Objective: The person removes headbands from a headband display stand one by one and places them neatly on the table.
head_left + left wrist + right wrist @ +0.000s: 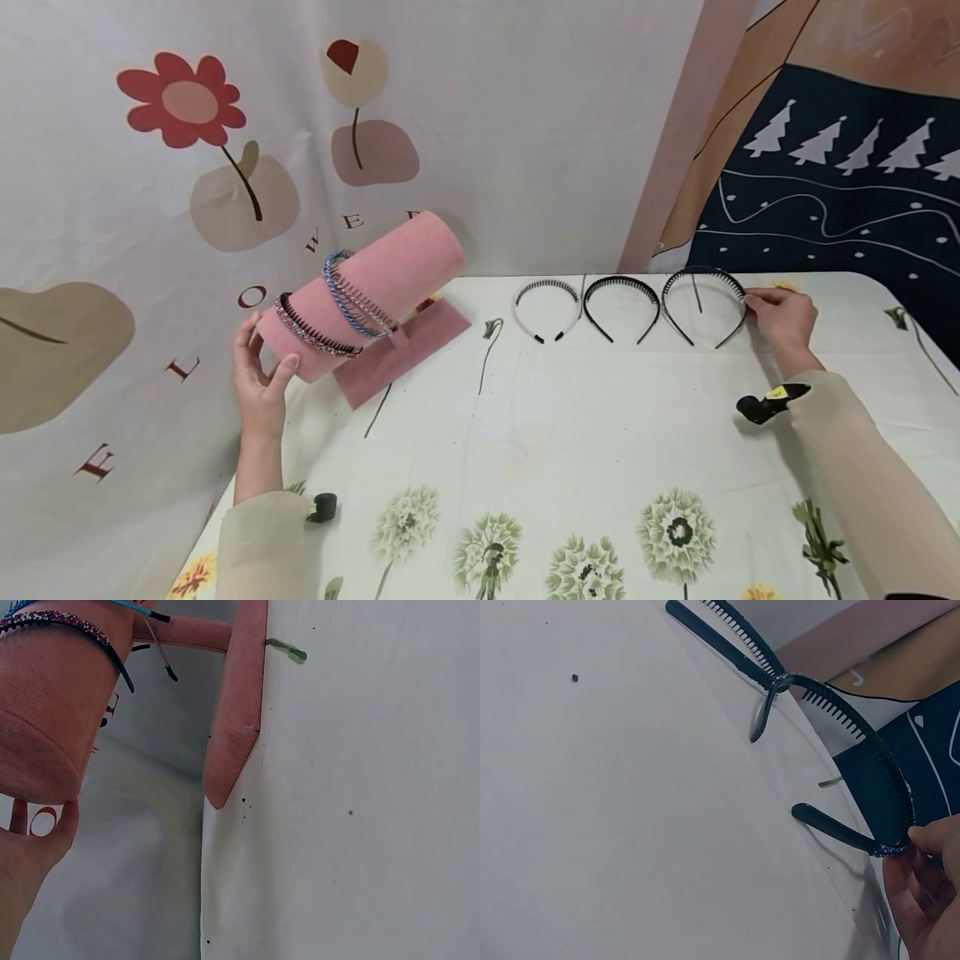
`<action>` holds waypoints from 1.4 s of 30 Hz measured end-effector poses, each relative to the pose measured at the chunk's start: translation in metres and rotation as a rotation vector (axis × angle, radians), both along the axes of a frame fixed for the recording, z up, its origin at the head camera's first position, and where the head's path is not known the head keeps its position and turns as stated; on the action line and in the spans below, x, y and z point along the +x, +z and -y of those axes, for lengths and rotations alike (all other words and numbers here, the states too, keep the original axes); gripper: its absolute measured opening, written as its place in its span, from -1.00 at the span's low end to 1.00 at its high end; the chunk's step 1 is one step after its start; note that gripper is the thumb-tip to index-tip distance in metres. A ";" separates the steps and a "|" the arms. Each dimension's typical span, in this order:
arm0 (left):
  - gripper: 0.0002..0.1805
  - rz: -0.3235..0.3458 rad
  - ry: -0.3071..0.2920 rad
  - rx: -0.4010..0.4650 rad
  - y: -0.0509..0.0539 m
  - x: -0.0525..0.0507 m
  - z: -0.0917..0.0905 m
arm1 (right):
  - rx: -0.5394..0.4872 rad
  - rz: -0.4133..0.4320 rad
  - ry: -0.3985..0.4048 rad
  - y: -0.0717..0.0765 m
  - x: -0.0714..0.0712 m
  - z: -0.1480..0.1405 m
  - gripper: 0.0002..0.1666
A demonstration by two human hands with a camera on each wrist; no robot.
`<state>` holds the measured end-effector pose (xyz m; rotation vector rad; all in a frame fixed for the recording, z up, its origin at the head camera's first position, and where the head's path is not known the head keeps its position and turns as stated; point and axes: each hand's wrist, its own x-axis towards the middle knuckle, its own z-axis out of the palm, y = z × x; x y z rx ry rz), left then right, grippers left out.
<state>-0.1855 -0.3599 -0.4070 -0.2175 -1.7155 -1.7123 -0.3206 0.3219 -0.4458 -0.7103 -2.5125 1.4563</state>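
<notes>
Right grip pinching black headband, arm outstretched, left grip, fingers partly hidden, seemingly clasping pink stand

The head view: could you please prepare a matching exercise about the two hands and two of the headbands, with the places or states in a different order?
Column one
1. left hand
2. pale headband
3. blue headband
4. right hand

Column two
A. pinching a black headband
B. around the middle of the pink roll
C. holding the lower end of the pink roll
D. left end of the row of three on the table

Right pairs: 1-C, 2-D, 3-B, 4-A
</notes>
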 end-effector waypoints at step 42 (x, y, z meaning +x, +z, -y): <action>-0.25 0.019 0.014 -0.007 -0.001 -0.001 0.001 | 0.070 0.028 0.016 -0.005 0.001 0.002 -0.53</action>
